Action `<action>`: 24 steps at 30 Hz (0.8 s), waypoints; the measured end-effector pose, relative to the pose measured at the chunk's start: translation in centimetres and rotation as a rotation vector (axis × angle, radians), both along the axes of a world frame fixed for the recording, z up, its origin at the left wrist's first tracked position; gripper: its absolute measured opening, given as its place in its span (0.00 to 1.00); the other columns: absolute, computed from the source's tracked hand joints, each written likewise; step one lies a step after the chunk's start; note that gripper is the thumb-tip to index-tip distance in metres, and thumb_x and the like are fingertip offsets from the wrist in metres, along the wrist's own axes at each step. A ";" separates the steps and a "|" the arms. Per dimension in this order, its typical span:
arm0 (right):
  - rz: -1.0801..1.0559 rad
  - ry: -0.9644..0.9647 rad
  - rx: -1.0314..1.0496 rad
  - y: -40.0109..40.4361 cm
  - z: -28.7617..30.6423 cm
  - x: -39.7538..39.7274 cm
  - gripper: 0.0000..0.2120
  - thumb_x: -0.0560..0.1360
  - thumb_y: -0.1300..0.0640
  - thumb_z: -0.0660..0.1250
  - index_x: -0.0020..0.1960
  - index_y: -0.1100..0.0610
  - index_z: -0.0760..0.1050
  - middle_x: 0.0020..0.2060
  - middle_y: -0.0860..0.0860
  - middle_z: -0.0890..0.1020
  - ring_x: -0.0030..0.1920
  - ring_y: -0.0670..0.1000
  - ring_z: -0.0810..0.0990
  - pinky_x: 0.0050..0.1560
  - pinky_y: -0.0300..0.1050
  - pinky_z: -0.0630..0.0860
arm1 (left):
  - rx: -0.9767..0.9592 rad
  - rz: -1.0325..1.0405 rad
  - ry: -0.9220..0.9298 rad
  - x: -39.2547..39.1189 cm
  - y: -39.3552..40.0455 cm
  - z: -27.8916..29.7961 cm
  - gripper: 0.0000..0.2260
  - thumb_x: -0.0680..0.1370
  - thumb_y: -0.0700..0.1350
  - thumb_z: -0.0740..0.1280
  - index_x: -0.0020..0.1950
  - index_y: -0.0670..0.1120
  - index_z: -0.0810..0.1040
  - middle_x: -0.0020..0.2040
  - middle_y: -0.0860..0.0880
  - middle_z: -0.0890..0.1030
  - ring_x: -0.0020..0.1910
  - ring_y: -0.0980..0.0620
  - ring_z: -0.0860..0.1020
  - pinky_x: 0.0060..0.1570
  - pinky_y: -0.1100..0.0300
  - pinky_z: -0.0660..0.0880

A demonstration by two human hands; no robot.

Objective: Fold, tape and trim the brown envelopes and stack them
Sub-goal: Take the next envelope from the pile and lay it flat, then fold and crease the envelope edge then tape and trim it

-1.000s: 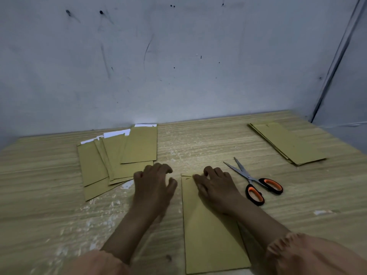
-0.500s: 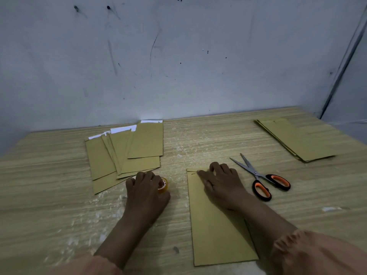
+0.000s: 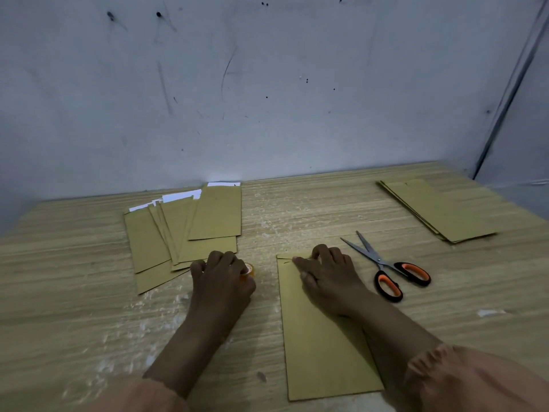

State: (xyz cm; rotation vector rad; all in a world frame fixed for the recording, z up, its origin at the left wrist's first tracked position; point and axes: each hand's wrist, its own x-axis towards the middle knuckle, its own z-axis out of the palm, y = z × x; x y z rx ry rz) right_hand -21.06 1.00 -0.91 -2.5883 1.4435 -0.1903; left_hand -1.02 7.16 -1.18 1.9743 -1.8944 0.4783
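A brown envelope (image 3: pixel 320 346) lies lengthwise on the wooden table (image 3: pixel 59 292) in front of me. My right hand (image 3: pixel 329 278) presses flat on its far end, fingers at the folded top edge. My left hand (image 3: pixel 221 281) is closed over a small roll of clear tape (image 3: pixel 248 270), just left of the envelope. Scissors (image 3: pixel 386 267) with orange and black handles lie open to the right of my right hand. A fanned pile of brown envelopes (image 3: pixel 190 230) with white paper showing sits at the back left. A neat stack of brown envelopes (image 3: pixel 439 212) lies at the back right.
A grey scuffed wall (image 3: pixel 267 84) rises right behind the table's far edge. White flecks and a scrap (image 3: pixel 487 313) are scattered on the tabletop. My peach sleeves fill the lower corners.
My left hand moved left and closed over the tape roll, which now shows under the fingers. My right hand stayed pressed on the envelope's top end.
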 end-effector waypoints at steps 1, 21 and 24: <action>-0.001 0.001 0.002 0.1 0.1 0.0 0.20 0.82 0.49 0.49 0.74 0.45 0.58 0.64 0.52 0.62 0.64 0.53 0.60 0.60 0.46 0.57 | -0.037 -0.010 0.014 -0.1 -0.1 0.0 0.10 0.67 0.52 0.62 0.35 0.50 0.80 0.36 0.55 0.77 0.44 0.54 0.69 0.42 0.56 0.55; -0.112 -0.367 0.011 -0.8 1.4 -1.8 0.28 0.75 0.39 0.50 0.69 0.50 0.68 0.62 0.49 0.69 0.64 0.51 0.65 0.59 0.43 0.59 | -0.213 -0.217 0.178 -2.4 -2.9 1.1 0.12 0.72 0.52 0.58 0.43 0.51 0.80 0.44 0.55 0.80 0.49 0.55 0.68 0.38 0.61 0.47; -0.097 -0.583 0.011 -1.1 2.0 -2.1 0.16 0.79 0.53 0.61 0.66 0.53 0.72 0.58 0.50 0.72 0.61 0.50 0.68 0.61 0.46 0.64 | -0.211 -0.266 0.208 -2.7 -3.5 1.0 0.12 0.73 0.52 0.58 0.45 0.51 0.80 0.45 0.55 0.80 0.50 0.56 0.68 0.37 0.60 0.47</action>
